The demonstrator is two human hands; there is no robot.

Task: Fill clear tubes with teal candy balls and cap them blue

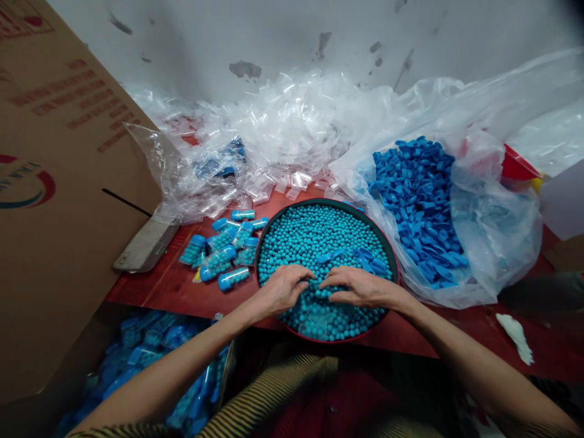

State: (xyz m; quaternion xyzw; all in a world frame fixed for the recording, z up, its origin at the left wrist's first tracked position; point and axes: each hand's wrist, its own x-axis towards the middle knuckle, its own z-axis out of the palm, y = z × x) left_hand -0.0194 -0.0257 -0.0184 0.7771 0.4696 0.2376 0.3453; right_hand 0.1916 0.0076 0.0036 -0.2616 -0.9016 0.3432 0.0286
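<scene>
A round tray with a dark rim (395,258) sits on the table in front of me, full of small turquoise beads (314,234). My left hand (283,288) lies on the beads at the tray's near left, fingers bent and slightly apart. Facing it, my right hand (358,286) rests on the beads with its fingers spread. No held object shows in either hand; the fingertips are partly among the beads. Several blue plastic pieces (369,261) lie on the beads just beyond my right hand. A clear piece (319,323) shows faintly near the front rim.
Bead-filled tubes with blue caps (233,278) lie left of the tray. Clear empty tubes (305,115) are heaped behind. On the right, a plastic bag (497,243) holds blue scoop-like pieces (420,207). A cardboard box (68,182) stands left; more filled tubes (150,340) lie below the table edge.
</scene>
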